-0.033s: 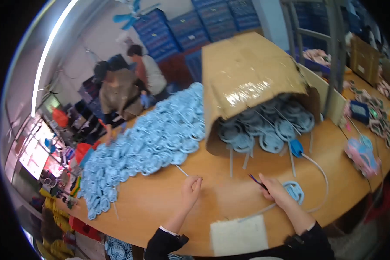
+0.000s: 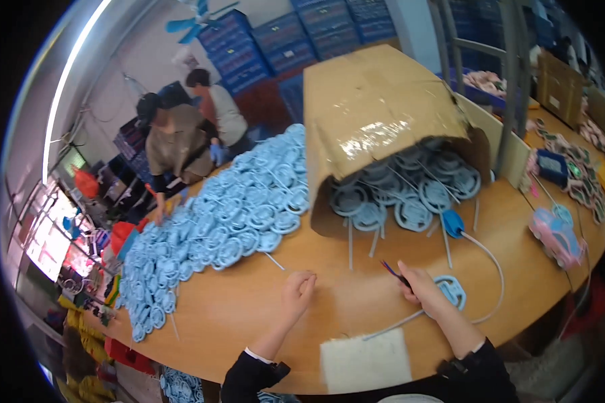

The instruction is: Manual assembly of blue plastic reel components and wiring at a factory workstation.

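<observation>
My right hand point(image 2: 415, 290) is closed around a slim dark tool point(image 2: 405, 281) with thin pointed ends; its exact kind is not clear. Just beside that hand lies a light-blue oval plastic piece point(image 2: 452, 293) on the table. My left hand point(image 2: 298, 290) is closed with fingers pressed together above the tabletop; whatever it may hold is hidden. Close to it, a pale stick point(image 2: 274, 260) pokes out of a large heap of light-blue plastic pieces point(image 2: 249, 218). A white tube point(image 2: 499, 269) loops from a blue bulb point(image 2: 452, 224) and passes beneath my right forearm.
A tipped cardboard box point(image 2: 383, 101) opens toward me, full of similar blue pieces. A white pad point(image 2: 366, 363) lies at the table's point(image 2: 249, 322) near edge. At right sits a pink and blue toy car point(image 2: 556, 238). Two people point(image 2: 175, 144) are beyond the heap.
The whole view has shifted slightly. My left hand is a little farther from the end of the pale stick. My right hand keeps its grip on the dark tool.
</observation>
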`<state>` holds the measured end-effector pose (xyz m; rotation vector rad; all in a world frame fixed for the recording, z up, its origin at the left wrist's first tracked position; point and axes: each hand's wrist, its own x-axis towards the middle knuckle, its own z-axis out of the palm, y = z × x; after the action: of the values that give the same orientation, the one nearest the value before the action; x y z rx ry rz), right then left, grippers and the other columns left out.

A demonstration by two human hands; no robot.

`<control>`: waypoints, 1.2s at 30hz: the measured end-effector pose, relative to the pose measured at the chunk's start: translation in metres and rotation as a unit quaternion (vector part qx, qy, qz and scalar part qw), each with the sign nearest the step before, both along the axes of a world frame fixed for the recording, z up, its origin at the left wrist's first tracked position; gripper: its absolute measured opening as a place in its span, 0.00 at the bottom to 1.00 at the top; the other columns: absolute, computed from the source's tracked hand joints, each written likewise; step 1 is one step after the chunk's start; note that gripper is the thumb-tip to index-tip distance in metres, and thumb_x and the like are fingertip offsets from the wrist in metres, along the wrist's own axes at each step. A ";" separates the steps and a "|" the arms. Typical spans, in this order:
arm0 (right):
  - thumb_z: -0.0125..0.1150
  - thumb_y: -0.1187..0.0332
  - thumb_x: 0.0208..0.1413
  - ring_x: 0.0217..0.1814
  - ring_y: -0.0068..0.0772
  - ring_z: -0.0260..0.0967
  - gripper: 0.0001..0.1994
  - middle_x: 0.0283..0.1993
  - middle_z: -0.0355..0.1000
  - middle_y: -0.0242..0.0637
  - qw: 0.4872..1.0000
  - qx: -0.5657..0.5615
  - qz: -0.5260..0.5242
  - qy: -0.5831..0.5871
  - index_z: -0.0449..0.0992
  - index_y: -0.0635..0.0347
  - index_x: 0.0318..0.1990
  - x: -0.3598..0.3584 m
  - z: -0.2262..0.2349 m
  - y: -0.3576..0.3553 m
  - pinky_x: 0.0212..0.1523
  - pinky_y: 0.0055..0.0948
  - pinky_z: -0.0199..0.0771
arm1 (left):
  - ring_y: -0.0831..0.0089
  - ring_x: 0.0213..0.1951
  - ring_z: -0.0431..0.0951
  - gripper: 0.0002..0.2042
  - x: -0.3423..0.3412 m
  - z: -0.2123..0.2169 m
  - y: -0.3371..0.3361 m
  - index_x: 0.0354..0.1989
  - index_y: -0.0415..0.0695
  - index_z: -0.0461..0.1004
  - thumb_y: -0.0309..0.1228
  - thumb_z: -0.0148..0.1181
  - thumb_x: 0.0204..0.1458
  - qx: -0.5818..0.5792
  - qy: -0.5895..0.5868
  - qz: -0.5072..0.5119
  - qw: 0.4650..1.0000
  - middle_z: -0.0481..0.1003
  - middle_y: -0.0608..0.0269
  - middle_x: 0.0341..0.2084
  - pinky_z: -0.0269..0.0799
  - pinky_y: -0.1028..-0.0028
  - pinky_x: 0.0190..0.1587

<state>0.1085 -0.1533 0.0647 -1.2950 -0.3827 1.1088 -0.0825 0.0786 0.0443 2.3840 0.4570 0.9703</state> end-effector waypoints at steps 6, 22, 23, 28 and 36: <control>0.40 0.59 0.55 0.09 0.17 0.48 0.13 0.14 0.56 0.29 0.983 0.072 -0.159 0.054 0.60 0.59 0.26 0.026 -0.027 -0.012 0.07 0.16 0.40 | 0.57 0.33 0.69 0.08 0.073 -0.005 -0.053 0.29 0.38 0.70 0.31 0.52 0.44 0.067 0.101 -0.080 0.989 0.70 0.52 0.28 0.65 0.67 0.37; 0.47 0.56 0.52 0.06 0.17 0.48 0.16 0.11 0.56 0.29 0.977 0.083 -0.190 0.050 0.60 0.56 0.20 0.032 -0.014 -0.018 0.05 0.16 0.40 | 0.64 0.16 0.71 0.13 0.073 -0.037 -0.062 0.23 0.36 0.69 0.34 0.45 0.49 -0.252 0.219 0.072 0.940 0.69 0.55 0.12 0.65 0.68 0.21; 0.49 0.56 0.51 0.06 0.17 0.47 0.15 0.11 0.56 0.29 0.978 0.089 -0.184 0.050 0.59 0.55 0.21 0.029 -0.015 -0.013 0.05 0.16 0.40 | 0.64 0.16 0.71 0.13 0.053 -0.026 -0.065 0.23 0.36 0.69 0.34 0.45 0.49 -0.250 0.222 0.084 0.939 0.69 0.55 0.12 0.65 0.68 0.21; 0.50 0.56 0.50 0.06 0.15 0.47 0.15 0.11 0.56 0.27 0.984 0.077 -0.159 0.031 0.60 0.55 0.21 0.027 -0.022 -0.016 0.04 0.15 0.40 | 0.61 0.21 0.70 0.09 -0.021 0.005 -0.067 0.27 0.38 0.70 0.32 0.46 0.49 -0.121 0.290 -0.018 0.949 0.70 0.55 0.16 0.65 0.69 0.26; 0.49 0.60 0.51 0.06 0.16 0.48 0.13 0.11 0.56 0.29 0.991 0.044 -0.124 0.023 0.59 0.56 0.21 0.013 -0.016 -0.016 0.04 0.15 0.40 | 0.56 0.38 0.67 0.09 -0.029 -0.008 -0.035 0.32 0.43 0.70 0.33 0.52 0.45 0.261 0.207 0.075 0.940 0.67 0.53 0.34 0.64 0.65 0.39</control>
<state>0.1215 -0.1695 0.0484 -1.2009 -0.2253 0.9001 -0.1117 0.0431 0.0368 3.0999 0.5989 0.7050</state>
